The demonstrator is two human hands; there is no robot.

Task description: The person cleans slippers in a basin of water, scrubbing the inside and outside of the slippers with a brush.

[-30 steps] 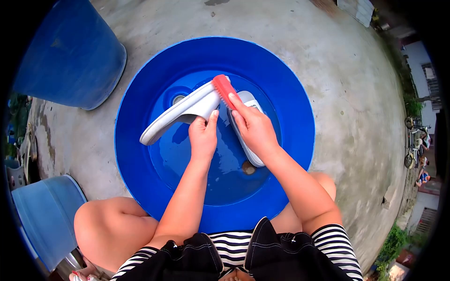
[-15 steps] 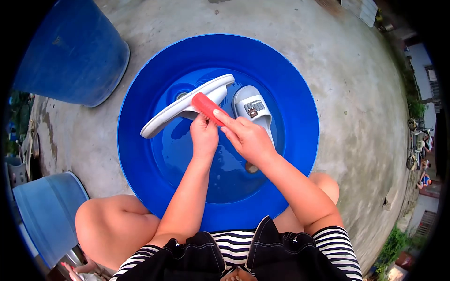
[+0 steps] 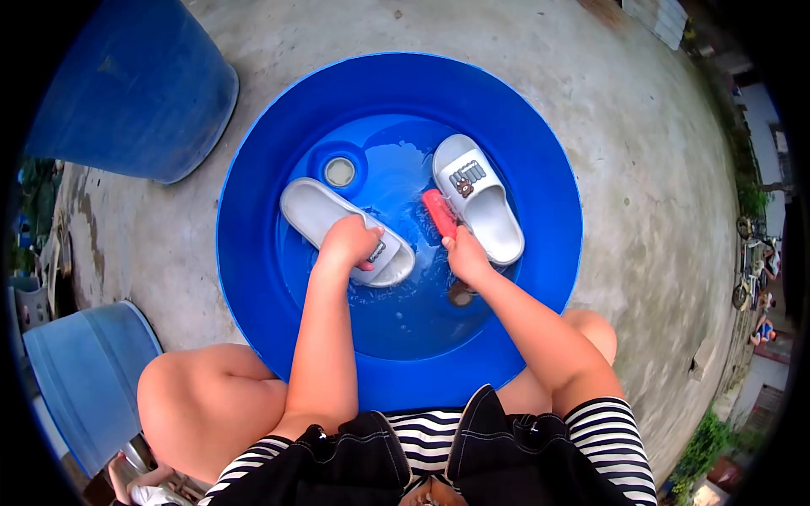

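A round blue tub with shallow water stands between my knees. My left hand grips a light grey slipper by its strap, and the slipper lies sole down at the tub's left side. In my right hand is a red brush, held low at the water near the middle. Just right of the brush rests a second slipper, its white strap bearing a bear figure and grey lettering. A round drain fitting shows behind the left slipper.
A tall blue barrel stands at the upper left on the concrete floor. At the lower left are a lighter blue tub and part of another person. Far right, motorbikes and a seated person appear.
The held slipper has come down from a raised, tilted position to the water, top side up. My right hand has lowered the brush away from it, to the right.
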